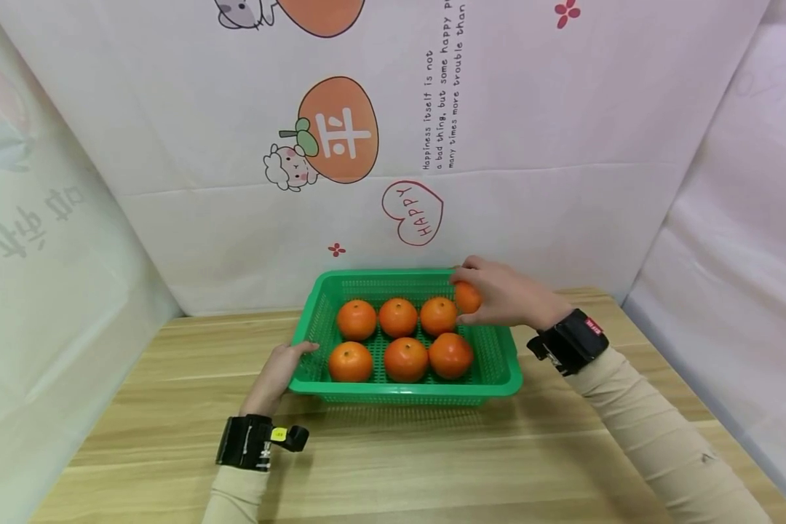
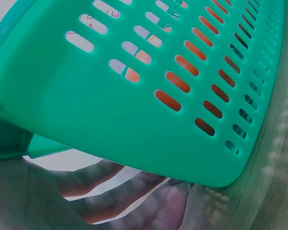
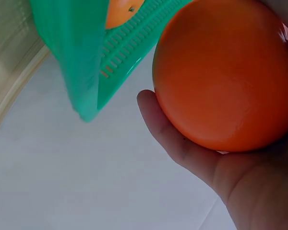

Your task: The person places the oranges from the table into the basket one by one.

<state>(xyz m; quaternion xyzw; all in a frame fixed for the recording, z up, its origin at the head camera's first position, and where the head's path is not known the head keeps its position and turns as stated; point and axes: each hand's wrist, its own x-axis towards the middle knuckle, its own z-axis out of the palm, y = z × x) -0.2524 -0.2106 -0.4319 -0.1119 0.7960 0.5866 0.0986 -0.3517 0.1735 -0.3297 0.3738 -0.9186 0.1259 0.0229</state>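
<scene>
A green plastic basket (image 1: 406, 390) with slotted walls sits on the table, holding several oranges (image 1: 406, 359) in two rows. My left hand (image 1: 276, 375) grips its left side, the thumb over the rim and the other fingers along the outside. In the left wrist view, those fingers (image 2: 115, 196) show below the basket's wall (image 2: 110, 115). At the back right corner, my right hand (image 1: 507, 295) holds one more orange (image 1: 468, 297) above the basket. The right wrist view shows this orange (image 3: 225, 76) large and shiny, with a finger (image 3: 168, 136) curved along its side.
Behind the basket rises a white printed cloth (image 1: 530, 131), and further white cloth (image 1: 733, 240) hangs at the right. Wooden tabletop (image 1: 399, 466) stretches in front of the basket. Each wrist wears a black strap with a small camera (image 1: 573, 342).
</scene>
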